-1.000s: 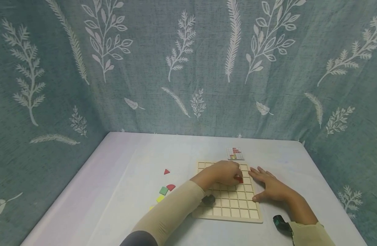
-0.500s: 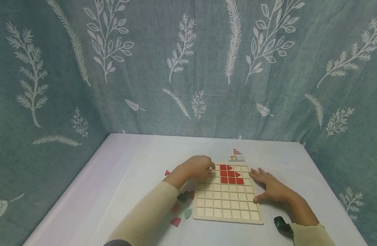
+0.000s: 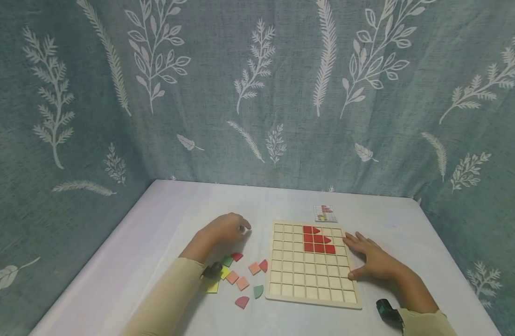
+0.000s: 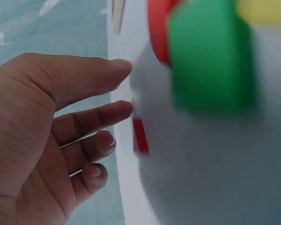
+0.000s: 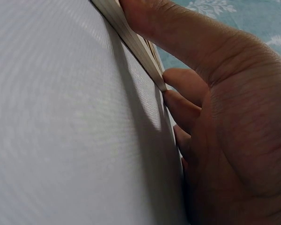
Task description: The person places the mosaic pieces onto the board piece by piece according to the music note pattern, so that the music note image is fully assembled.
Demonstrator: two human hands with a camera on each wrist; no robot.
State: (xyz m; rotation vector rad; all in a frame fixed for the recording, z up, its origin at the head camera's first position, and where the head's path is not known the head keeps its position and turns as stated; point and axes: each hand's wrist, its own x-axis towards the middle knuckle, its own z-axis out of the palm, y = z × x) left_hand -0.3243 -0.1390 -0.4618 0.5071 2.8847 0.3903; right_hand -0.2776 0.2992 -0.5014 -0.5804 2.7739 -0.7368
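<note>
My left hand (image 3: 226,229) is over the table left of the board, thumb and forefinger apart, with nothing seen between them. In the left wrist view a red piece (image 4: 140,136) lies just past the forefinger's tip; in the head view the hand hides it. The wooden grid board (image 3: 282,275) carries several red squares (image 3: 319,248) and two red triangles (image 3: 327,240) in its upper right part. My right hand (image 3: 377,259) rests at the board's right edge, fingers spread and thumb touching the rim.
Loose pieces lie left of the board: orange squares (image 3: 242,283), yellow ones (image 3: 212,288), a green quarter-round (image 3: 258,291), red quarter-rounds (image 3: 242,302) and a green square (image 3: 227,260). Behind the board is a small pattern card (image 3: 324,213). A leaf-print curtain (image 3: 257,93) encloses the table.
My left hand has left the red square on the board and moved left, off the board, uncovering the red pieces and the loose pieces beside it. The right hand stays at the edge.
</note>
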